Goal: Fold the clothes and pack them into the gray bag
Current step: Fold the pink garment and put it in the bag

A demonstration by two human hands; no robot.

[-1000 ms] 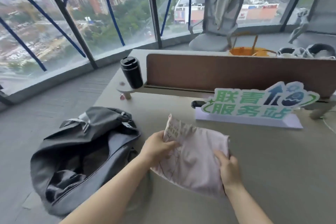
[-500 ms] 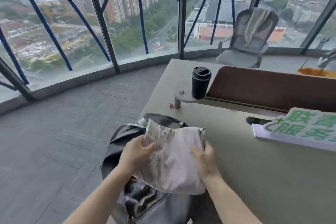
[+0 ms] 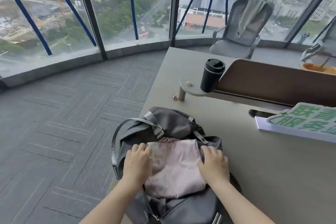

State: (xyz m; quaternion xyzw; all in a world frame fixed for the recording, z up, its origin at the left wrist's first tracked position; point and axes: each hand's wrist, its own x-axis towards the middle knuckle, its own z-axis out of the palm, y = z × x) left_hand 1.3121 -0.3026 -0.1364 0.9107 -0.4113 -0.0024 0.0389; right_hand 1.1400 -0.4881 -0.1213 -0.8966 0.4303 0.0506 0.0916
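Folded garment (image 3: 179, 167) in bag (image 3: 169, 125) — bag on table (image 3: 272, 178), cup (image 3: 211, 75) behind

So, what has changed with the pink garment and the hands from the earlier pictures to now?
The folded pink garment, first held over the desk, was carried left and lowered into the gray bag's opening. The left hand and right hand no longer pinch its edges; they now rest on top of it. The black cup and green sign stayed put.

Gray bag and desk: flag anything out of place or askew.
The bag overhangs the desk edge while both hands press the pink garment in. A crumpled wrapper lies by the shelf post.
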